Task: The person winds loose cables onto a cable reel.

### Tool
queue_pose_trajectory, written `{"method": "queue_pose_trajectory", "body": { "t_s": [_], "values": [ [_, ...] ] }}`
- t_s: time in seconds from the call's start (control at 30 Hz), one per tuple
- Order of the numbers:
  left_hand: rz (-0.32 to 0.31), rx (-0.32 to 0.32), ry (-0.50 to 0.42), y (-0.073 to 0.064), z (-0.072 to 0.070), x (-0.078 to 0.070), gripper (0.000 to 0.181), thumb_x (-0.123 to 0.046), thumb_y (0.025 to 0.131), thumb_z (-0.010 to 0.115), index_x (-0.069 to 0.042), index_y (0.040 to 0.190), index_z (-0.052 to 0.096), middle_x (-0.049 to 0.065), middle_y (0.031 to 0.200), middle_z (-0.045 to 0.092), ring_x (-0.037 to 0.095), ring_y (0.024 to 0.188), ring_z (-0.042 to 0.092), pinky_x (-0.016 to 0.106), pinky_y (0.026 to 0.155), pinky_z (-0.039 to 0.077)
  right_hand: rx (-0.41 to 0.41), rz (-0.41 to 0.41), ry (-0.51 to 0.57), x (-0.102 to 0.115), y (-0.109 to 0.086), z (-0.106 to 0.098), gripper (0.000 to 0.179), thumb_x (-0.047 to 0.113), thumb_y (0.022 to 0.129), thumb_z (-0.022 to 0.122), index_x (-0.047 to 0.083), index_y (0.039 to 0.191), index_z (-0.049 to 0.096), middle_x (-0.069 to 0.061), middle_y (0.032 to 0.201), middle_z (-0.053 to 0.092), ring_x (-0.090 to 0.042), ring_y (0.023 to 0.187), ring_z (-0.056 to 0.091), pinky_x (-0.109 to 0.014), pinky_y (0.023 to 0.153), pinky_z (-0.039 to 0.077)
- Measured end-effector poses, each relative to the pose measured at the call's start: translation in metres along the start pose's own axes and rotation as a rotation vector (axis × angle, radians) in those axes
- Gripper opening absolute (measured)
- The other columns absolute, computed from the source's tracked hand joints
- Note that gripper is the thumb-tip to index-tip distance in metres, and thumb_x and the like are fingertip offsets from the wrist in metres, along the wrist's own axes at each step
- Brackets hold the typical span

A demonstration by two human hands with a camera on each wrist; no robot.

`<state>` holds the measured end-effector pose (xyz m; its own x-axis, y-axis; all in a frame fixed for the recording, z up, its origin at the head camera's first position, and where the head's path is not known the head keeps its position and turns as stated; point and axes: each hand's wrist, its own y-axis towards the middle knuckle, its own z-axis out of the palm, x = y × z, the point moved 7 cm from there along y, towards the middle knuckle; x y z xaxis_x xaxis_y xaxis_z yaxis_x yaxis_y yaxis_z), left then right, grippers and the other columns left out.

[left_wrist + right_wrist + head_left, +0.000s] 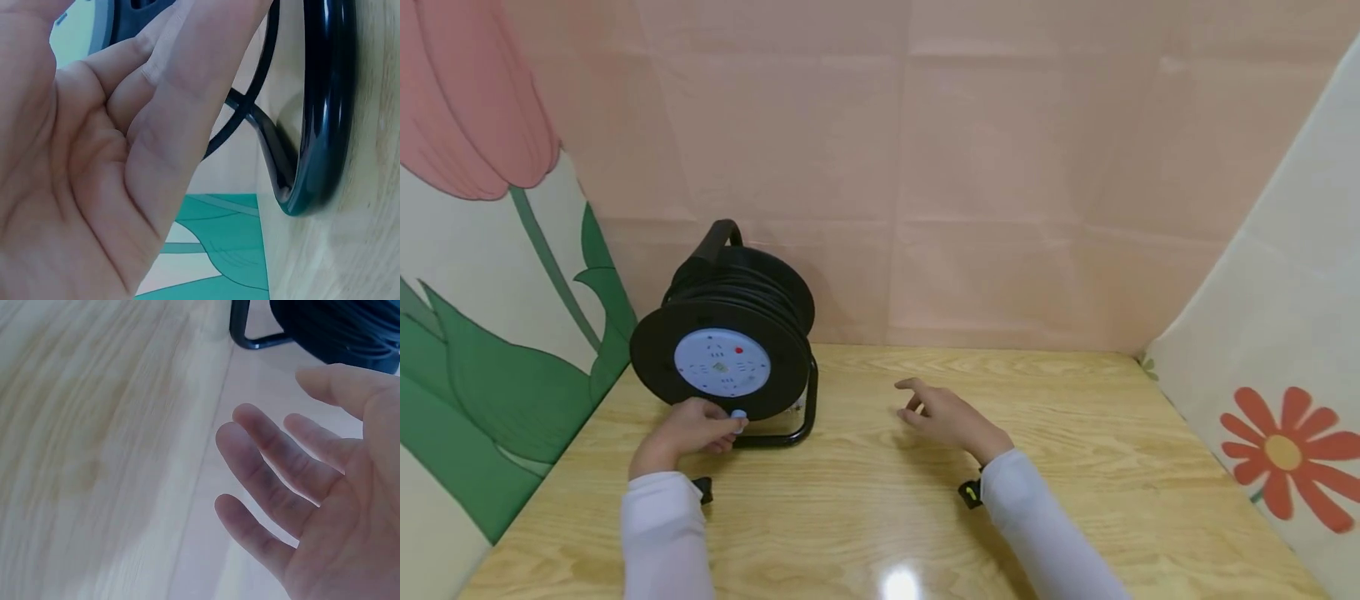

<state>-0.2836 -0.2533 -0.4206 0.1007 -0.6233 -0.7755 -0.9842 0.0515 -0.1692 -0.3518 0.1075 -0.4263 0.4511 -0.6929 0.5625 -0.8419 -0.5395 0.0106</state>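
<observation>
A black extension cable reel (655,354), wound with black cable (741,287), stands on its tubular frame at the left of the table. Its round light-blue socket panel (722,362) faces me and carries a red button. My left hand (688,429) pinches the small pale-blue knob (740,414) at the lower rim of the reel's front disc. In the left wrist view the palm hides the knob, and the frame's black tube (328,106) runs beside the fingers. To the right of the reel, my right hand (951,421) hovers above the table with loosely bent fingers, holding nothing.
The wood-grain table (850,517) meets a creased pink backdrop (985,208) behind it. Flower-printed sheets stand on both sides, with a tulip (475,100) at left and a red flower (1282,452) at right. A black strap (972,493) shows at my right wrist.
</observation>
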Motion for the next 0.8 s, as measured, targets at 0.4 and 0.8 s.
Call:
{"method": "queue_pose_trajectory", "body": {
  "t_s": [0.4,0.8],
  "values": [
    [-0.033,-0.038,0.026,-0.007,-0.013,0.014,0.038,-0.032,0.094,0.072,0.006,0.097,0.071,0.007,0.085,0.071,0.020,0.078,0.068,0.039,0.078,0.059,-0.034,0.054,-0.010,-0.028,-0.030,-0.015,0.048,0.027,0.103,0.059,0.021,0.148,0.045,0.001,0.108,0.065,-0.014,0.094,0.064,-0.043,0.084,0.054],
    [-0.067,-0.083,0.073,-0.017,-0.025,0.017,0.039,-0.033,0.094,0.070,0.006,0.098,0.069,0.006,0.085,0.071,0.019,0.078,0.068,0.039,0.076,0.059,-0.058,0.048,-0.020,-0.042,-0.051,-0.028,0.046,0.024,0.104,0.057,0.016,0.148,0.044,-0.002,0.109,0.065,-0.019,0.095,0.065,-0.044,0.083,0.054]
  ]
}}
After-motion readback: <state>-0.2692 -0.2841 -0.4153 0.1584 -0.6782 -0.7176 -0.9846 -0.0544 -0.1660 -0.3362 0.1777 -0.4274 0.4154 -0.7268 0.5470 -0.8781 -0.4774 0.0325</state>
